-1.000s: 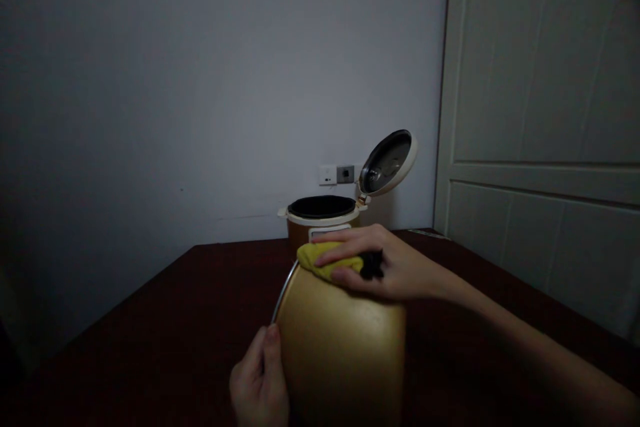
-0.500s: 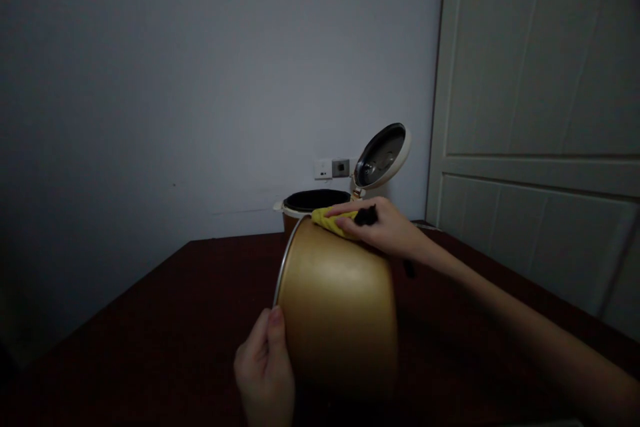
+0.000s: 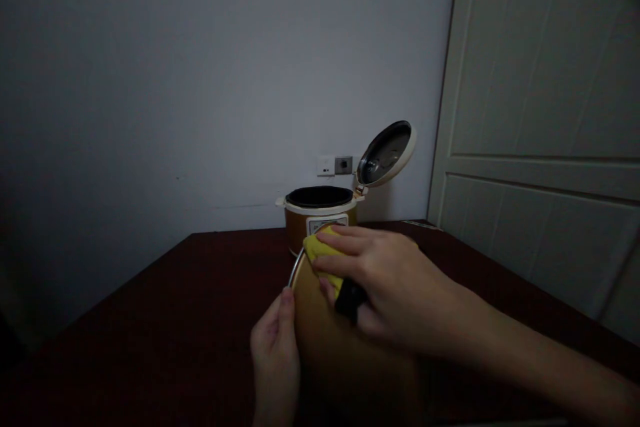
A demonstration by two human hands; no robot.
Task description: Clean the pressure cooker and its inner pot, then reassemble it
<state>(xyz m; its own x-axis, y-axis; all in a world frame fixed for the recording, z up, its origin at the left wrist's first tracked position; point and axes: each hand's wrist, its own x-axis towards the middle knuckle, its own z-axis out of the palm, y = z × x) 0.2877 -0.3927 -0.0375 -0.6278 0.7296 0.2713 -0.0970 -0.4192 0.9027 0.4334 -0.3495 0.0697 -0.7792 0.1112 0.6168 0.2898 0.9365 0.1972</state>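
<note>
A gold inner pot (image 3: 345, 360) from a rice cooker is tilted on its side close in front of me, its silver rim facing left. My left hand (image 3: 276, 340) grips that rim, thumb on the outside. Bunched in my right hand (image 3: 385, 273) is a yellow cloth (image 3: 325, 257) with a black part (image 3: 349, 299), pressed on the pot's outer wall by the rim. The right hand and forearm cover much of the pot. Beyond stands the rice cooker body (image 3: 295, 220), brown and white, its round lid (image 3: 387, 153) raised to the right.
The dark red table (image 3: 200, 300) runs back to a pale wall (image 3: 225, 80). Wall sockets (image 3: 334, 165) sit behind the cooker. A flat pale item (image 3: 423, 224) lies at the table's back right. A panelled door (image 3: 540, 147) rises along the right side.
My right hand has come nearer and lower with the cloth, along the pot's side by the rim. The pot has dropped and turned slightly, showing more of the cooker's front panel.
</note>
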